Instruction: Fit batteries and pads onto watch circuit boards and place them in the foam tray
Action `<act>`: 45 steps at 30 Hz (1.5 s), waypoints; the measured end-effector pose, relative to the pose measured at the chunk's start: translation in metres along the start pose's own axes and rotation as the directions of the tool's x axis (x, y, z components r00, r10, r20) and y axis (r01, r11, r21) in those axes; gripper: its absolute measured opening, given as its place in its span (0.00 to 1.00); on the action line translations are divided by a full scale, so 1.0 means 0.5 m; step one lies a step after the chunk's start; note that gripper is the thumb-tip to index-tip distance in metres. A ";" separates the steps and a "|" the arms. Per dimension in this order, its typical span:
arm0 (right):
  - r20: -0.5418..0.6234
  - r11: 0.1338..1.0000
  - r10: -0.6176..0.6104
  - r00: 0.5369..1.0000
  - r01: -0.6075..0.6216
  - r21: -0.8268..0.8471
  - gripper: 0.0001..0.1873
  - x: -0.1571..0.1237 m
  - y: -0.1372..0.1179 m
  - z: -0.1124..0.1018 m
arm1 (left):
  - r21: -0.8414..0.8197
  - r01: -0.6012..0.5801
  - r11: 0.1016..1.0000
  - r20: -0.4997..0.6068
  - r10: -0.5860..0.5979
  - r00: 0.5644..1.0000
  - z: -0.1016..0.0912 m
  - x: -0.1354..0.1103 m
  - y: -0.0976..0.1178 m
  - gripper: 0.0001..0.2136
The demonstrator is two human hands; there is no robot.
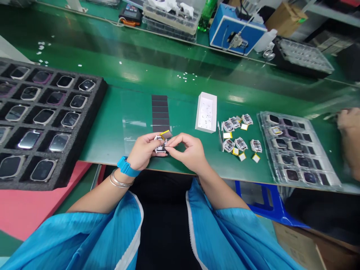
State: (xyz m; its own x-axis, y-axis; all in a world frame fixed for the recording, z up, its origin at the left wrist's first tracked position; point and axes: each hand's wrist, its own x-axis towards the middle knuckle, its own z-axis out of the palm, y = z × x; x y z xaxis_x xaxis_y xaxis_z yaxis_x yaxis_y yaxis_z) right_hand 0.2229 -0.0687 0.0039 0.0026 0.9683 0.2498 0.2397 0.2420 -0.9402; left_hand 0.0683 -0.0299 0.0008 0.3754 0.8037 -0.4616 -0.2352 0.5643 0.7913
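Near the table's front edge, my left hand (144,150) is closed around an opened smartwatch body (160,149) with its inner parts showing. A yellow-edged battery (165,134) sticks up from the top of that body. My right hand (189,150) is pinched at the body's right side, thumb and forefinger together; whatever lies between these fingertips is too small to make out. Just beyond my hands lies a strip of dark rectangular pieces (160,110). To the right, several more opened watch bodies (240,144) lie with their batteries out.
A black foam tray (102,88) of watches stands at left. A white box (198,116) holds small bits. A clear plastic tray (332,168) with watch parts lies at right, near another person's hand (350,123). A blue machine (221,26) sits on the rear shelf.
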 end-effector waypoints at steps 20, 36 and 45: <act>0.062 0.965 -0.047 0.997 0.061 -0.254 0.07 -0.009 -0.004 0.013 | 0.011 -0.031 0.999 0.049 0.030 0.998 -0.003 0.004 -0.004 0.13; -0.207 0.979 -0.056 0.977 0.013 -0.204 0.02 -0.012 0.006 0.003 | -0.048 0.084 0.995 0.245 -0.070 0.967 -0.011 -0.013 0.003 0.23; -0.143 0.893 -0.248 0.958 0.169 -0.417 0.03 -0.021 0.014 0.007 | -0.039 0.101 0.994 0.123 -0.096 0.988 -0.002 -0.002 -0.018 0.13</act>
State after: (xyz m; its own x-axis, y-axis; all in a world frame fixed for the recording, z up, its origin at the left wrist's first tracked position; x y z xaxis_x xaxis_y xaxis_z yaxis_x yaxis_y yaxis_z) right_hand 0.2213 -0.0770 -0.0063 0.0816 0.8588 0.5057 0.6193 0.3539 -0.7009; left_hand 0.0692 -0.0355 -0.0060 0.5033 0.7167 -0.4828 -0.2303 0.6498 0.7244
